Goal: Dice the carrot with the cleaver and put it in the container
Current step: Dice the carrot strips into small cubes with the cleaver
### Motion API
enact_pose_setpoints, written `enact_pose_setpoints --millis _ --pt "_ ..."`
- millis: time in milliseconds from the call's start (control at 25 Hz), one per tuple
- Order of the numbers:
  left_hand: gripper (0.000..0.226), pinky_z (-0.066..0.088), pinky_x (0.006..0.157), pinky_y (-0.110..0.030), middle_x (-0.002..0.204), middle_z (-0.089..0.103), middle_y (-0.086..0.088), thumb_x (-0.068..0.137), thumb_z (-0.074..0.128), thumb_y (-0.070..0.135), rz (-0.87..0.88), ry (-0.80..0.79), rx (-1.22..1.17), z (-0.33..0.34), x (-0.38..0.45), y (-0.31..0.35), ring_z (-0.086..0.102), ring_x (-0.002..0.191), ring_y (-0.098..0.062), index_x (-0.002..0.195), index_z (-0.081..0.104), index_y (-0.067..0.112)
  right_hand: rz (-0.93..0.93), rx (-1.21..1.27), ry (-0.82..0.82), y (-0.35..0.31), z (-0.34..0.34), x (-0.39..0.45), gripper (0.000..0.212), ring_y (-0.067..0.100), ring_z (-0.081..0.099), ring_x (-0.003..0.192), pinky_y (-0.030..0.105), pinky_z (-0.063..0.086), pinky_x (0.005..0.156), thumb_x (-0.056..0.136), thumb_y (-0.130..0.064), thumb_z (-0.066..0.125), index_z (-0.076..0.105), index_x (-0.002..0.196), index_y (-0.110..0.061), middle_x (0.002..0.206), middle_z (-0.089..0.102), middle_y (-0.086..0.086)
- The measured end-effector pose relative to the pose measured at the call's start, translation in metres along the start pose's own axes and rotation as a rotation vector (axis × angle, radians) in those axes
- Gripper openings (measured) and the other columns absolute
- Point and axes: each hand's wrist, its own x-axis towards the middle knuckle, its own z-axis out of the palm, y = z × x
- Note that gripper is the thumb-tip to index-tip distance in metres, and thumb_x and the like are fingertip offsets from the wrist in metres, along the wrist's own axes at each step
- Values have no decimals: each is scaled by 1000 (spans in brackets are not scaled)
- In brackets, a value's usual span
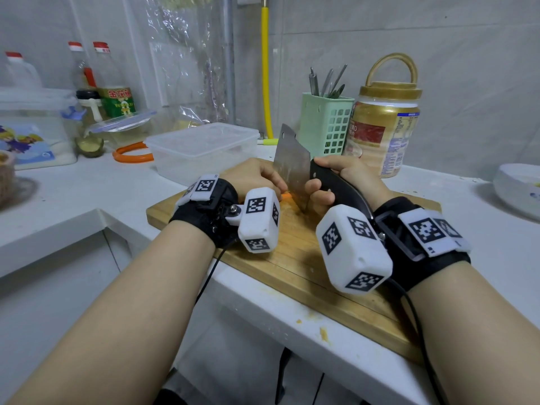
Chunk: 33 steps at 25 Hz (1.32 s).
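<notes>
A wooden cutting board (295, 258) lies on the white counter. On it, a small orange stretch of carrot (286, 196) shows between my hands; the rest is hidden. My left hand (254, 176) curls its fingers over the carrot, just left of the blade. My right hand (336, 182) grips the black handle of the steel cleaver (292, 165), whose blade stands upright with its edge down at the carrot. A clear plastic container (201, 147) sits behind the board on the left, with no lid on it.
A green utensil holder (324, 127) and a gold-lidded jar (385, 127) stand behind the board. Oil bottles (114, 92), a lidded box and an orange ring (131, 154) are at back left. A white bowl (517, 185) is at far right. The counter edge runs under my wrists.
</notes>
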Motion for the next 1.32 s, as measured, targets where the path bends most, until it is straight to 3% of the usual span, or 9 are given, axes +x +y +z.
enact_pose_setpoints --millis 160,520,880,1080,1320 --pt "22 46 62 -14 52 59 17 76 78 3 30 32 -23 1 -2 1 55 56 3 97 72 4 -26 4 19 -1 -4 -1 22 12 38 31 12 28 38 98 -28 41 42 85 -10 54 43 3" --pt "21 52 82 -36 78 67 -6 71 84 10 4 71 -66 3 -2 -2 61 75 -15 89 73 9 -36 5 -18 -1 1 -4 27 12 36 30 13 26 39 99 -29 38 41 79 -11 55 41 2" --pt "18 48 65 -21 57 63 11 72 84 8 15 60 -46 3 -2 0 58 57 -2 86 72 8 -33 1 -27 -1 -1 -3 26 11 37 30 14 27 38 99 -28 37 42 80 -11 55 42 2" --pt "17 50 71 -28 64 65 5 67 87 16 3 100 -19 2 -2 -2 59 65 -9 76 73 17 -22 -13 0 -3 0 -4 27 12 37 30 12 29 37 99 -28 39 43 79 -10 55 42 2" --pt "17 50 74 -28 76 68 7 67 86 21 -16 81 20 2 0 -2 61 76 -7 79 75 16 5 -99 40 -3 7 -1 22 13 39 32 15 33 33 97 -28 45 49 87 -9 58 44 4"
